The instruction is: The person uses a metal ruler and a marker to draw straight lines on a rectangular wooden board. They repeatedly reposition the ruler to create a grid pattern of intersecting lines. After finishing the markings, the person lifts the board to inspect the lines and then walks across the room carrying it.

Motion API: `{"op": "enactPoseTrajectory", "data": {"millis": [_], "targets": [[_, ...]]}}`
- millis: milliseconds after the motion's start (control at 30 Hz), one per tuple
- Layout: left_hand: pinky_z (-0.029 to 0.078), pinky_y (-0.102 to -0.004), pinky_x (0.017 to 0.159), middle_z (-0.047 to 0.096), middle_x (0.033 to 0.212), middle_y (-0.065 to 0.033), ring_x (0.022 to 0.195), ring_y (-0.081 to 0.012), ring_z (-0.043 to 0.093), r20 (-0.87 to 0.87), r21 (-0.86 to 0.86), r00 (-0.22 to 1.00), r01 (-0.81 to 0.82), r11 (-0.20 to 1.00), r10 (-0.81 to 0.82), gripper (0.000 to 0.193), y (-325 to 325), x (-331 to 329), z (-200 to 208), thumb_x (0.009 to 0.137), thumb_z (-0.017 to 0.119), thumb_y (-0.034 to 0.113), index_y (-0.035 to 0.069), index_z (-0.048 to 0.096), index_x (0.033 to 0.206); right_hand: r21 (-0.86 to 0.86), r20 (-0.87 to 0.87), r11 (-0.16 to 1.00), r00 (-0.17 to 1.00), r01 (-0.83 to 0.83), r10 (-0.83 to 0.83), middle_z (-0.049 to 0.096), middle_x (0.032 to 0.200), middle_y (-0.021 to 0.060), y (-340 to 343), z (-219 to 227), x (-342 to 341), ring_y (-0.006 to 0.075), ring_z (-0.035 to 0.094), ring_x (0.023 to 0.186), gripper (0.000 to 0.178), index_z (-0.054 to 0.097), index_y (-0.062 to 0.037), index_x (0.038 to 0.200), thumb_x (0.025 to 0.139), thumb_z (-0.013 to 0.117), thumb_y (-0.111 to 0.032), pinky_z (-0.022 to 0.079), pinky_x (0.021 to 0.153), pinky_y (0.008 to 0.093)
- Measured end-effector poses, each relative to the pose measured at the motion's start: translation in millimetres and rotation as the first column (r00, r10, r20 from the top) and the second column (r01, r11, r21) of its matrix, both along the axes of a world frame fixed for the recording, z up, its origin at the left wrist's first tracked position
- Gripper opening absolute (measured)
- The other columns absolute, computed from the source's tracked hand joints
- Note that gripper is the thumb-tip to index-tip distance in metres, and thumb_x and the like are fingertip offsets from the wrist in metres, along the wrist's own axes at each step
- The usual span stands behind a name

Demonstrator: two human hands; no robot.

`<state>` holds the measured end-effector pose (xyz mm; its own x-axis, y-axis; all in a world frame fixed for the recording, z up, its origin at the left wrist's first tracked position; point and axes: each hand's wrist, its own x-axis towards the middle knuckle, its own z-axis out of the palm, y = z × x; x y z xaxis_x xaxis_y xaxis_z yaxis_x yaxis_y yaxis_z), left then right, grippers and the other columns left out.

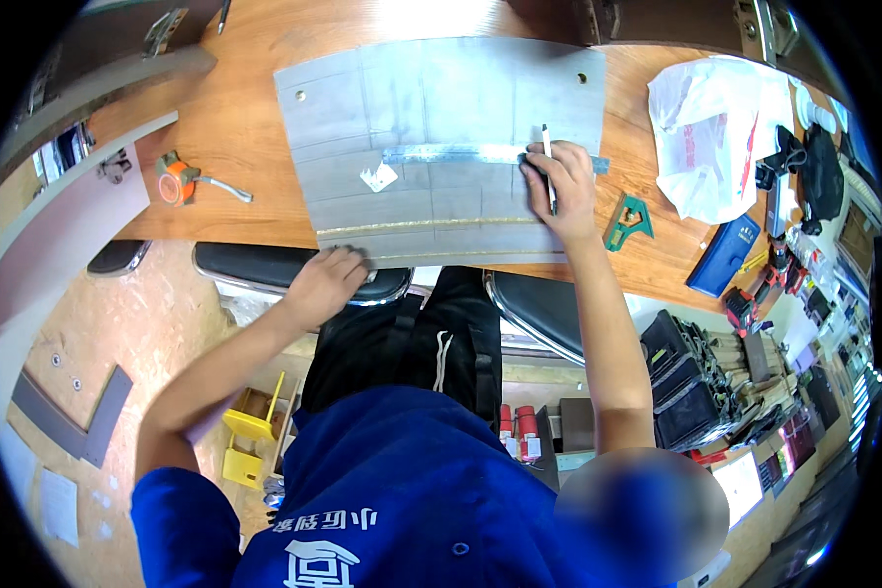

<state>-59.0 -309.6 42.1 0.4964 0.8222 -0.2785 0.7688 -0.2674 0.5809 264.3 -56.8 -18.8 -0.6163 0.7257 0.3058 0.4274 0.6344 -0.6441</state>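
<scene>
A large grey sheet panel [441, 108] with pencil-like lines and two corner holes lies on the wooden table. Across its middle stretches a metal ruler [451, 154]. My right hand [566, 191] is closed on a slim white-and-black pen [546, 147], held upright by the ruler's right end. At the panel's near left edge my left hand [325, 284] is curled, fingers together. Something small and shiny shows by its fingertips, too small to name. A torn white scrap [379, 177] rests on the panel, left of my right hand.
An orange tape measure [174, 181] lies left of the panel. To the right are a green combination square head [628, 222], a white plastic bag [715, 137] and a blue notebook [723, 255]. Black stools [294, 267] stand under the near edge. A red-and-black power drill [742, 309] sits far right.
</scene>
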Motion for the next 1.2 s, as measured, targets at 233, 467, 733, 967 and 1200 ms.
{"op": "enactPoseTrajectory", "data": {"millis": [233,467,733,967,1200], "targets": [[0.052,-0.0246,0.072,0.071,0.093,-0.0038,0.079,-0.008,0.063,0.187,-0.135,0.356,-0.914,0.383,0.916,0.01,23,-77,71,0.098,0.068,0.0,0.0,0.067,0.108,-0.016,0.016,1.0,1.0,0.024,-0.024,0.072,0.106,0.0075,-2,4,1,0.0303,0.066,0.101,0.025,0.073,-0.0085,0.102,0.079,0.08,-0.002,0.051,0.089,0.042],[0.044,-0.0477,0.113,0.058,0.142,-0.0285,0.133,-0.0434,0.055,-0.197,0.331,0.506,-0.772,0.542,0.84,0.028,35,-174,17,0.095,0.062,0.004,-0.001,0.068,0.122,0.007,0.007,1.0,1.0,-0.006,0.006,0.071,0.107,0.009,5,4,-4,0.0316,0.065,0.101,0.027,0.071,-0.008,0.103,0.079,0.079,0.001,0.051,0.089,0.0426],[0.033,-0.0582,0.12,0.043,0.159,-0.0217,0.148,-0.0408,0.039,-0.017,0.12,0.904,-0.423,0.898,0.428,0.051,78,40,-5,0.09,0.067,0.012,0.0,0.057,0.139,-0.017,0.006,0.996,0.996,-0.085,0.085,0.071,0.111,0.0092,-1,1,-2,0.0315,0.065,0.104,0.031,0.071,-0.0062,0.104,0.076,0.077,0.005,0.053,0.09,0.042],[0.029,-0.0587,0.122,0.039,0.162,-0.0199,0.151,-0.0378,0.034,-0.09,0.12,0.885,-0.446,0.887,0.457,0.052,79,69,-22,0.092,0.064,0.016,-0.002,0.057,0.14,-0.033,0.002,0.99,0.99,-0.14,0.14,0.07,0.116,0.0088,-2,-1,-1,0.032,0.065,0.108,0.037,0.071,-0.0072,0.107,0.072,0.075,0.006,0.054,0.091,0.043],[0.027,-0.0613,0.122,0.032,0.165,-0.0225,0.154,-0.0406,0.028,-0.181,0.096,0.879,-0.431,0.897,0.441,0.058,79,76,-23,0.091,0.061,0.013,-0.006,0.049,0.145,0.061,0.084,0.998,0.996,0.0,-0.006,0.069,0.12,0.008,-18,0,5,0.0316,0.064,0.112,0.041,0.07,-0.0107,0.11,0.071,0.074,0.002,0.05,0.097,0.046]]}}
